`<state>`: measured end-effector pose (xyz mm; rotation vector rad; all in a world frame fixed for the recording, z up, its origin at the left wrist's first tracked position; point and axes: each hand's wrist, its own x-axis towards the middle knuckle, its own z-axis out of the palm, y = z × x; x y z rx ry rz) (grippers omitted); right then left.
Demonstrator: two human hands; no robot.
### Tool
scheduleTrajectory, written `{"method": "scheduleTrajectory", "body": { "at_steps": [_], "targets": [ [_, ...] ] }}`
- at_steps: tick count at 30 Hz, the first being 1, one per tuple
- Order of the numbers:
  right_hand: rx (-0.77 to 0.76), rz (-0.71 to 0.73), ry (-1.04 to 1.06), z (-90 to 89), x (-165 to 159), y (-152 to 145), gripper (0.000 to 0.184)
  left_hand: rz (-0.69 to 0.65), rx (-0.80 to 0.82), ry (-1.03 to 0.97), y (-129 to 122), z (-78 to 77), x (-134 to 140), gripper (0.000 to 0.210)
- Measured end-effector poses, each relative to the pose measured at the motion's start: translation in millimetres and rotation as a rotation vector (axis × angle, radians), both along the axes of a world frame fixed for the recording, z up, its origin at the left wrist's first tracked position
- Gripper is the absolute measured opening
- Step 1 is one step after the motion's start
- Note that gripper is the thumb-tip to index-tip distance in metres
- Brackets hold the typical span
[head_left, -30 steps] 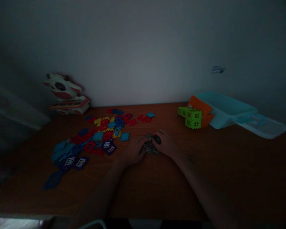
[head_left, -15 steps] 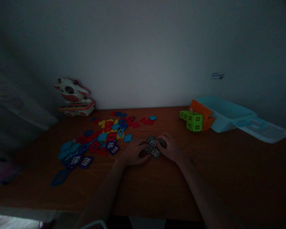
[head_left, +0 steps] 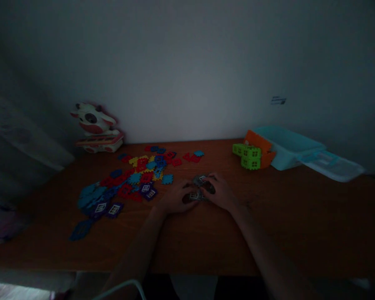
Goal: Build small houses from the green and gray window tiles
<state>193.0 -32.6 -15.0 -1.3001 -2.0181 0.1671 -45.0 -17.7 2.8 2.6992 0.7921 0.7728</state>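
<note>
At the middle of the wooden table, my left hand (head_left: 178, 198) and my right hand (head_left: 220, 192) are closed on grey toy building tiles (head_left: 194, 195) with white window grids. The left fingers curl round the left side, and the right fingers grip the right side. How the tiles join is partly hidden by my fingers. Left of my hands lies a spread of loose tiles in red (head_left: 125, 191), yellow, blue and purple (head_left: 148, 190). Several light blue tiles (head_left: 92, 196) lie stacked at its left end.
A green and orange tile model (head_left: 251, 156) stands at the back right, against a light blue plastic box (head_left: 287, 146). The box's translucent lid (head_left: 334, 166) leans beside it. A cow-shaped toy keyboard (head_left: 95, 129) sits at the back left by the wall. A curtain (head_left: 21, 129) hangs at the left.
Both hands have stayed together at the same spot. The grey tiles between them have turned and shifted in the fingers. The view has moved slightly to the right.
</note>
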Motion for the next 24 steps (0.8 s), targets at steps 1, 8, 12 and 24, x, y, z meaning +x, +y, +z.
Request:
{"method": "scheduleTrajectory", "body": {
  "at_steps": [1, 8, 12, 24],
  "targets": [
    [0.004, 0.018, 0.01, 2.3, -0.2, -1.3, 0.022, 0.008, -0.011, 0.006, 0.4, -0.3, -0.5, 0.033],
    [-0.042, 0.156, -0.068, 17.3, -4.6, -9.0, 0.028, 0.119, -0.118, -0.013, 3.7, -4.8, -2.1, 0.037],
    [-0.085, 0.214, -0.123, 17.5, -5.3, -8.7, 0.039, 0.118, -0.112, -0.035, 5.4, -5.8, -0.9, 0.028],
    [-0.111, 0.23, -0.027, 9.1, 1.5, -12.8, 0.046, 0.073, -0.046, -0.012, 0.8, 0.4, 1.1, 0.032]
  ]
}}
